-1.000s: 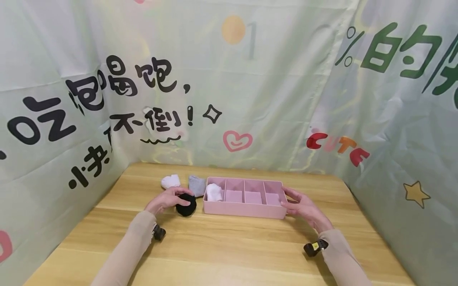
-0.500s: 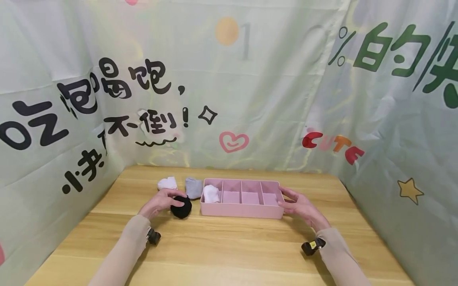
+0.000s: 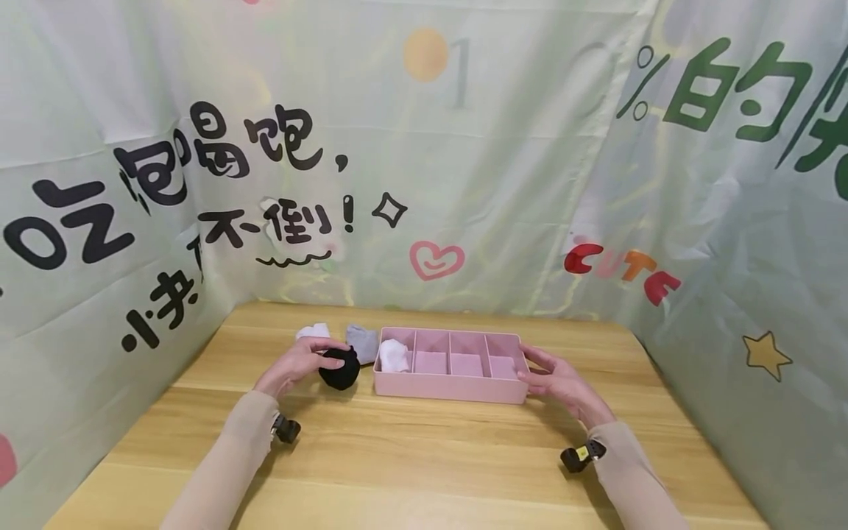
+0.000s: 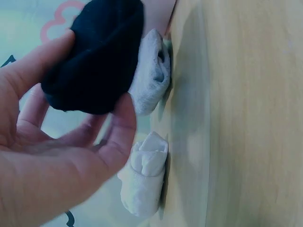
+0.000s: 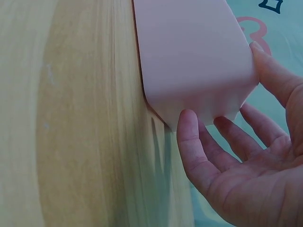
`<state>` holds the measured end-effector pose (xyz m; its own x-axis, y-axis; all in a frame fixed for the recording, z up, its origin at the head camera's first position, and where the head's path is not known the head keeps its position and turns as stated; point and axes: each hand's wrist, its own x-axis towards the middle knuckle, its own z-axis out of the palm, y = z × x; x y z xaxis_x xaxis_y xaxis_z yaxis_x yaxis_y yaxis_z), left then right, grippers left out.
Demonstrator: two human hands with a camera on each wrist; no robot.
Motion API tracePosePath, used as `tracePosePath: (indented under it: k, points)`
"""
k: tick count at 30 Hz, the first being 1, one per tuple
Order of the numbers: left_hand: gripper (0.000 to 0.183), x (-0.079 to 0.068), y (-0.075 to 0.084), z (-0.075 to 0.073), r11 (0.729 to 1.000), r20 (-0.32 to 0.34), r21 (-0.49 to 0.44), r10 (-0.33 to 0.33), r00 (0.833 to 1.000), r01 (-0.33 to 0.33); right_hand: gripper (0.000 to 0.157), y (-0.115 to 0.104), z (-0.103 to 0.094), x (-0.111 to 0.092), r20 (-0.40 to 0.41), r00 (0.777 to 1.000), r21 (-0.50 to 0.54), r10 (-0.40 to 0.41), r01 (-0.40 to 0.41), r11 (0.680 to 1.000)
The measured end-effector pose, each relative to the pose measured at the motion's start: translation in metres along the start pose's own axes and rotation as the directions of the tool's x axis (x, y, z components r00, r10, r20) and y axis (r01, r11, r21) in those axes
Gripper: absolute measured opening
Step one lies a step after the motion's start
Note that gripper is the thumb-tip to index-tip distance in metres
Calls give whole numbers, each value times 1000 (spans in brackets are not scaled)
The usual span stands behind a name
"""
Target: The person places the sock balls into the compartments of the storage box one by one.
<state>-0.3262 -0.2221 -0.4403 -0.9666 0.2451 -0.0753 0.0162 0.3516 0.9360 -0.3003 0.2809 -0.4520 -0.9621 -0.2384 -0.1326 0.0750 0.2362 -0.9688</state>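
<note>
My left hand pinches a balled-up black sock between thumb and fingers, left of a pink divided box. In the left wrist view, the black sock is off the table. A white rolled sock lies in the box's leftmost compartment; the other compartments hold nothing. Behind the left hand are a grey sock and another white sock, partly covered by that hand. My right hand holds the box's right end, thumb along the edge and fingertips against the end wall.
The wooden table stretches in front of the box toward me. Printed cloth curtains enclose the back and both sides of the table.
My left hand has raised the black sock slightly, now covering more of the white sock behind it. My right hand stays on the box, and the box stays in place.
</note>
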Motion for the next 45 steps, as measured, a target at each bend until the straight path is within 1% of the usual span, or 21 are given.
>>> tracePosePath:
  k: [6,9,13,15,17,20,26,30,36,41,45]
  points:
    - [44,3,4,-2,998,-29,-30,51,998,-52,74,-1,-1,1,-7,1000,0,3,-3,1000]
    - [44,5,6,-1,996,-32,-59,68,997,-70,75,0,-2,1,0,1000,-8,-4,4,1000]
    - [44,9,7,3,992,-60,-99,69,996,-75,76,0,-1,1,0,1000,-9,1,-1,1000]
    - [44,10,8,6,991,-88,-112,70,994,-79,75,0,-1,0,-4,1000,-8,7,-7,1000]
    - [42,12,10,9,989,-116,-126,62,991,-77,75,-1,-1,0,0,1000,-16,2,-2,1000]
    - [40,14,12,15,987,-142,-133,70,987,-89,74,-1,-1,0,-4,1000,-18,3,-4,1000]
    - [41,16,19,27,982,-174,-135,110,979,-134,74,0,-2,0,-11,1000,-20,2,-2,1000]
    - [41,19,22,36,978,-197,-157,107,975,-139,75,1,-1,-1,-14,1000,-13,-1,1,1000]
    - [42,21,26,48,961,-262,-239,73,962,-138,75,1,-1,-2,-14,1000,-15,2,-2,1000]
    - [43,25,27,57,948,-293,-270,84,952,-167,75,0,-1,-2,-13,1000,-2,5,-5,1000]
    - [42,28,29,66,942,-298,-276,106,949,-192,75,0,-1,-2,-2,1000,5,1,-1,1000]
